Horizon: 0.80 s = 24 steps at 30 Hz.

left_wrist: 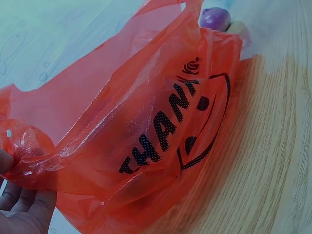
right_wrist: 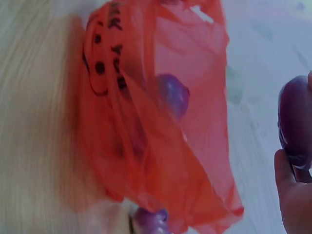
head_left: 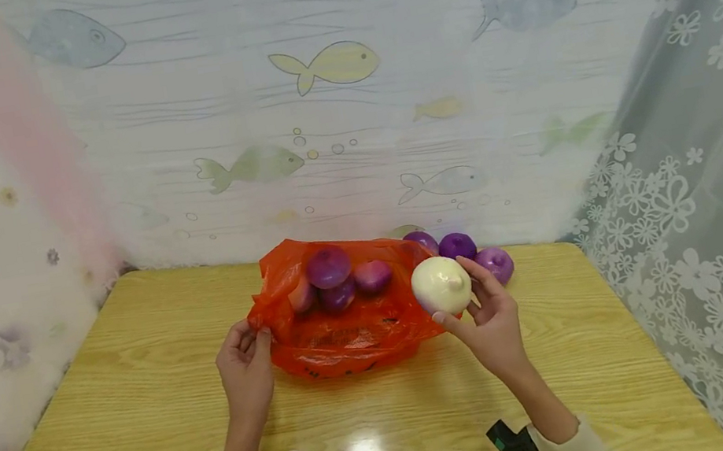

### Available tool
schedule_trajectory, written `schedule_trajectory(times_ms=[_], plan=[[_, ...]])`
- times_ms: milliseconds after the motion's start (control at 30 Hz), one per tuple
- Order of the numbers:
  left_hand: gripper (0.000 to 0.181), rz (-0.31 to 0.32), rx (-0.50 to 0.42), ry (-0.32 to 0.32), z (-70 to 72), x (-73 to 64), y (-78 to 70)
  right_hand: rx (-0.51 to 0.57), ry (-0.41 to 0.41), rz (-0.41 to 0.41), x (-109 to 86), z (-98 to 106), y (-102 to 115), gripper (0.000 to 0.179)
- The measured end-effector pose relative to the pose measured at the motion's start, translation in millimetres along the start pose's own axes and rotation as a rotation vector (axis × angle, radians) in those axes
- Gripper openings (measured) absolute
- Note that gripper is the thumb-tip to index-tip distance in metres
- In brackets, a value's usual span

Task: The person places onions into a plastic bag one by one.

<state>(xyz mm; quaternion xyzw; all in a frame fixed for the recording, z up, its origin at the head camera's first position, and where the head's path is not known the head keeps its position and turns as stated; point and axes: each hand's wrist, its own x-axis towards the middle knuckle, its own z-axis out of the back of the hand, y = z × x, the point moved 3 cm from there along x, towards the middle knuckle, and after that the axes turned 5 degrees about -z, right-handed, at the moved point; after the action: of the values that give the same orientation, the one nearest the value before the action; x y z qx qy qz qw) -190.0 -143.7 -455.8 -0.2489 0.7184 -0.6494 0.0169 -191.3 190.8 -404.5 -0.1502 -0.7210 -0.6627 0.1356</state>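
A red plastic bag (head_left: 352,339) lies on its side with its wide opening facing up, and several purple onions (head_left: 329,268) sit inside it. My left hand (head_left: 246,372) pinches the bag's bunched left end between thumb and fingers; the left wrist view shows the gathered plastic (left_wrist: 29,151) there. Over the bag's right edge my right hand (head_left: 496,323) holds an onion (head_left: 442,286) between thumb and fingers, its pale side facing up. In the right wrist view the same onion (right_wrist: 295,119) looks dark purple, partly cut off by the frame.
Purple onions lie behind the right hand at the bag's right: one (head_left: 457,245) in the middle, one (head_left: 495,265) farther right, and one partly behind the bag. The wooden table (head_left: 370,447) meets a fish-patterned curtain (head_left: 354,179) at the back.
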Motion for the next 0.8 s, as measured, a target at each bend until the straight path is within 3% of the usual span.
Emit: schedule_trajectory(times_ms=[367, 800], plan=[[0.02, 0.005, 0.001, -0.002, 0.2, 0.2, -0.6, -0.005, 0.124, -0.055, -13.0, -32, -17, 0.076], [0.018, 0.009, 0.01, 0.002, 1.0, 1.2, -1.2, -0.137, 0.192, -0.237, -5.8, -63, -31, 0.071]])
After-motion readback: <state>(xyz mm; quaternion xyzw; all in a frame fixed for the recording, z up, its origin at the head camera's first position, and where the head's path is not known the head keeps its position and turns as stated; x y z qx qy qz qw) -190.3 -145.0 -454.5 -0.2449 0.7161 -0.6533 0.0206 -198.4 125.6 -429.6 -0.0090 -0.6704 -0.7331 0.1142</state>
